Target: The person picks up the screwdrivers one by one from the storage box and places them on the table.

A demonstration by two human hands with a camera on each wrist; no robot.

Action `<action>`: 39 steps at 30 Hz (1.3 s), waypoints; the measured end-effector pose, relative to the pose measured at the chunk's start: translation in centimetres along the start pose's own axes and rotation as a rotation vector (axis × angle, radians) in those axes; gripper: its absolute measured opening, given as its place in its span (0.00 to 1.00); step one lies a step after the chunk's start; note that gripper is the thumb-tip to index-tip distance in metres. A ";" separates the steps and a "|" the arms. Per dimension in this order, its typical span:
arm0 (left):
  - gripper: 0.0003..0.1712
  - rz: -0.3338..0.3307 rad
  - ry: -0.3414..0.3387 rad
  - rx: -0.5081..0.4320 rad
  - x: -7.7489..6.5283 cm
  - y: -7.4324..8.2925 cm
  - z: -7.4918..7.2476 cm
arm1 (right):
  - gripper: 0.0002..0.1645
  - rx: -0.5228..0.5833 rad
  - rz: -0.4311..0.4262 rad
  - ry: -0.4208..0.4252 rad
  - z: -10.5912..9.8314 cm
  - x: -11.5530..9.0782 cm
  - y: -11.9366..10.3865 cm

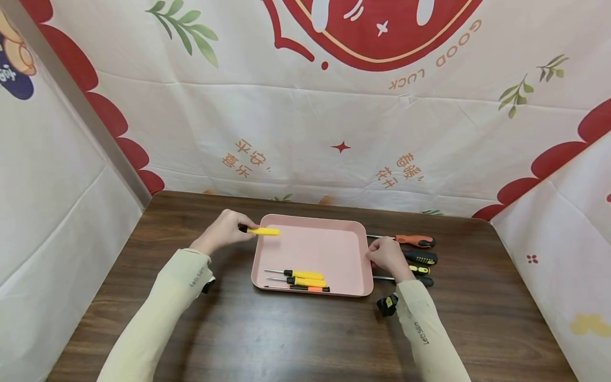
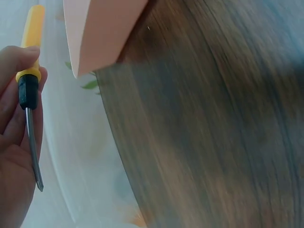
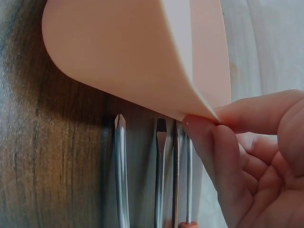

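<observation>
My left hand (image 1: pixel 230 227) grips a screwdriver with a yellow handle (image 1: pixel 268 232) at the left edge of the pink tray (image 1: pixel 317 244). In the left wrist view its black collar (image 2: pixel 28 91) and bare metal shaft (image 2: pixel 31 137) point down along the palm. My right hand (image 1: pixel 385 255) pinches the tray's right rim between thumb and fingers, as the right wrist view shows at the rim (image 3: pixel 197 92). Along the tray's near side lie two yellow-and-black screwdrivers (image 1: pixel 310 276) and a slim red-and-black one (image 1: pixel 312 289), shafts pointing left.
Right of the tray lie several larger screwdrivers, among them an orange-and-black one (image 1: pixel 414 241) and a black one (image 1: pixel 422 258), partly behind my right hand. Their shafts (image 3: pixel 122 175) point toward the tray. A printed cloth (image 1: pixel 305 132) hangs behind the brown wooden table (image 1: pixel 286 339).
</observation>
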State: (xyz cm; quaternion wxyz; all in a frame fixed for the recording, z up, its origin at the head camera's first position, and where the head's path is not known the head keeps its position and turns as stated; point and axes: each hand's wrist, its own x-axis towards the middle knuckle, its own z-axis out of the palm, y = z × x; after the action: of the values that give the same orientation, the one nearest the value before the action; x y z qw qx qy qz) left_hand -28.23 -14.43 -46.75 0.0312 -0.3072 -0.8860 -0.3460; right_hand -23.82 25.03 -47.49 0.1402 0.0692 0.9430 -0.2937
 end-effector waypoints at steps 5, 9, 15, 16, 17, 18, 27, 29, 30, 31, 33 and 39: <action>0.10 -0.071 -0.014 -0.016 -0.5 -0.7 -0.3 | 0.12 -0.009 0.012 -0.008 0.0 0.1 0.1; 0.10 -0.111 -0.025 -0.034 -0.6 -1.3 -0.5 | 0.13 -0.004 0.021 -0.012 -0.2 0.0 0.2; 0.10 -0.160 -0.024 -0.063 -1.0 -2.2 -0.7 | 0.12 -0.006 0.015 -0.002 -0.2 0.0 0.5; 0.10 -0.169 -0.022 -0.069 -1.1 -2.3 -0.7 | 0.12 -0.007 0.015 -0.004 -0.2 0.0 0.6; 0.10 -0.181 -0.020 -0.075 -1.1 -2.5 -0.7 | 0.12 -0.009 0.017 -0.004 -0.2 0.0 0.6; 0.10 -0.194 -0.018 -0.083 -1.2 -2.7 -0.7 | 0.12 -0.010 0.020 -0.005 -0.2 0.0 0.6; 0.09 -0.241 -0.001 -0.083 -1.9 -3.9 -1.2 | 0.11 -0.027 0.005 0.008 -0.1 0.0 0.5; 0.09 -0.235 0.000 -0.079 -1.9 -4.0 -1.4 | 0.11 -0.029 0.000 0.009 -0.1 0.0 0.5; 0.09 -0.234 0.000 -0.082 -2.0 -4.0 -1.4 | 0.11 -0.028 -0.001 0.008 0.0 0.0 0.4; 0.09 -0.235 0.002 -0.084 -2.0 -4.1 -1.4 | 0.11 -0.027 0.000 0.009 0.0 0.0 0.4; 0.09 -0.233 0.003 -0.086 -2.2 -4.2 -1.4 | 0.11 -0.023 0.002 0.006 0.0 0.1 0.3; 0.09 -0.262 -0.007 -0.078 -2.7 -5.0 -1.2 | 0.11 -0.022 -0.005 0.006 0.2 0.2 0.1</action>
State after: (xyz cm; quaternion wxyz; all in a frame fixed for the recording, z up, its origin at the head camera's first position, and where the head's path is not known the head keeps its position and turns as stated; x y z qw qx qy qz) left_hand -29.06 -19.45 -49.50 -0.0293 -0.1912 -0.9045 -0.3801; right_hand -23.99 24.99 -47.78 0.1374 0.0662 0.9468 -0.2835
